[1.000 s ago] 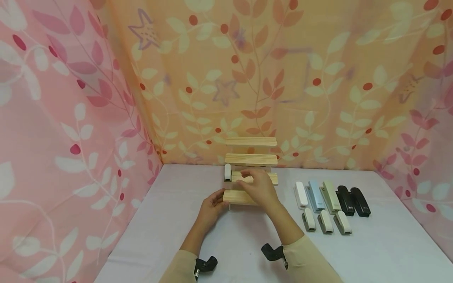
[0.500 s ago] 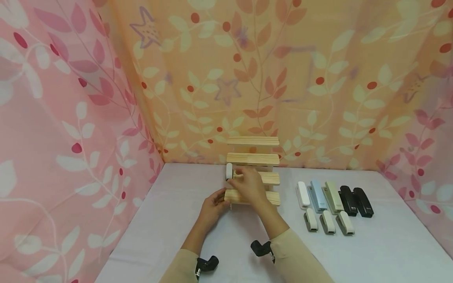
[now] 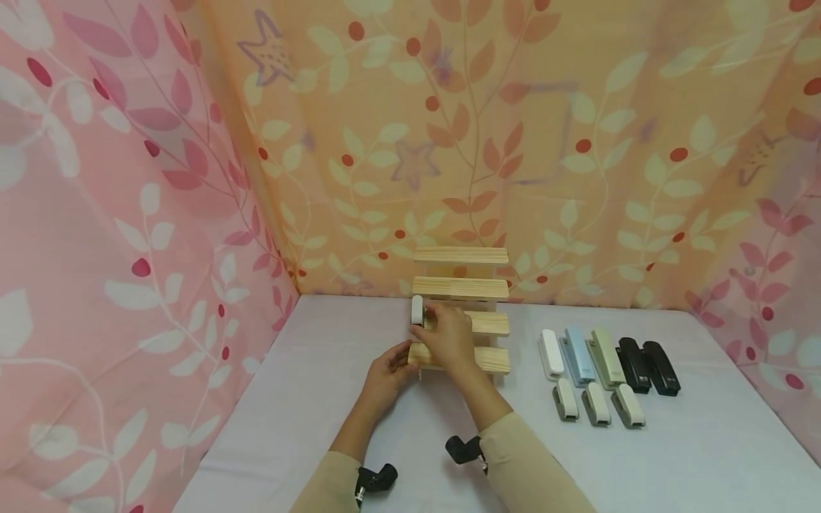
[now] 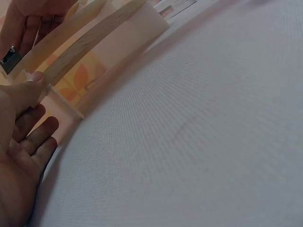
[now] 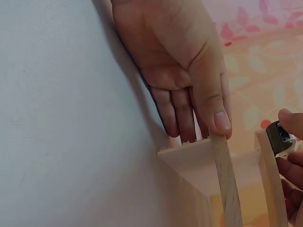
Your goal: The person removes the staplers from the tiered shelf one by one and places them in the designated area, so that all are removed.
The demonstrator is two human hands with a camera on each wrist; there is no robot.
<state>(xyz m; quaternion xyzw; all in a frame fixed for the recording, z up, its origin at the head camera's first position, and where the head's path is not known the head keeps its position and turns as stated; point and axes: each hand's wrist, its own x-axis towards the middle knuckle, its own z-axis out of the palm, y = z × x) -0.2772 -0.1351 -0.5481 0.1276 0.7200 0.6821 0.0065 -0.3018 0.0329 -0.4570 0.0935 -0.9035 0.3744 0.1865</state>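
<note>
A stepped display rack (image 3: 462, 288) has pale wooden boards one above another. My left hand (image 3: 387, 377) holds the left end of its lowest board, thumb on the board and other fingers beside the end panel (image 5: 189, 158). A small white stapler (image 3: 417, 311) stands at the left end of the second board from the bottom. Against its front and right side lie the thumb and fingers of my right hand (image 3: 451, 338). In the right wrist view, the thumb touches the stapler's dark end (image 5: 278, 137). The right hand covers part of the two lower boards.
Right of the rack, staplers lie in two rows on the white table (image 3: 282, 427): white (image 3: 550, 354), light blue (image 3: 579, 356), green (image 3: 606, 358) and black ones (image 3: 661, 368) behind, small white ones (image 3: 596, 404) in front. Patterned curtains (image 3: 359, 178) stand behind and at the sides.
My right hand has moved left from over the rack's middle to the small stapler, its thumb and fingers coming against it. The left hand stays on the lowest board.
</note>
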